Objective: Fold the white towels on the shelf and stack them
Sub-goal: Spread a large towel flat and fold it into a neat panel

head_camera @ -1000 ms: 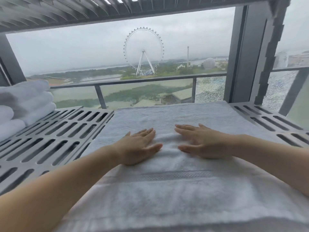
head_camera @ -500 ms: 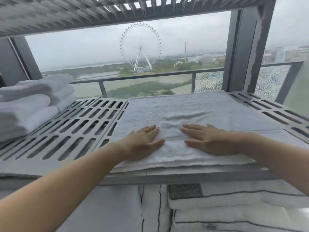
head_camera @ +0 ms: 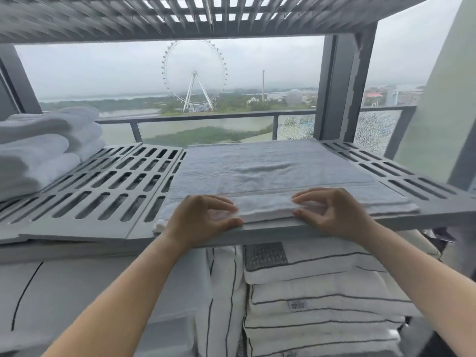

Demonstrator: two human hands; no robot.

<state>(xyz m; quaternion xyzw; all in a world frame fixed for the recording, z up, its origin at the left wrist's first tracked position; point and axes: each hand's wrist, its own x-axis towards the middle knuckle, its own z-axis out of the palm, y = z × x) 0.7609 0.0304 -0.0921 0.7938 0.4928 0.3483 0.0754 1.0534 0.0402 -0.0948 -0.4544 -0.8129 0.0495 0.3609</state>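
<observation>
A white towel (head_camera: 273, 173) lies flat, folded in layers, on the grey slatted shelf (head_camera: 108, 186), right of centre. My left hand (head_camera: 201, 217) pinches its near edge at the shelf's front, thumb under, fingers on top. My right hand (head_camera: 332, 212) grips the same near edge a little further right. A stack of folded white towels (head_camera: 38, 150) sits at the shelf's far left.
A second slatted shelf (head_camera: 180, 16) hangs close overhead. Grey uprights (head_camera: 337, 86) stand at the back right. Below the shelf lie white linens with thin dark stripes (head_camera: 316, 305). Behind is a window with a railing.
Both hands slid from flat on the towel's middle back to its near edge and closed on it. The view dropped, showing the shelf's front and the linens below.
</observation>
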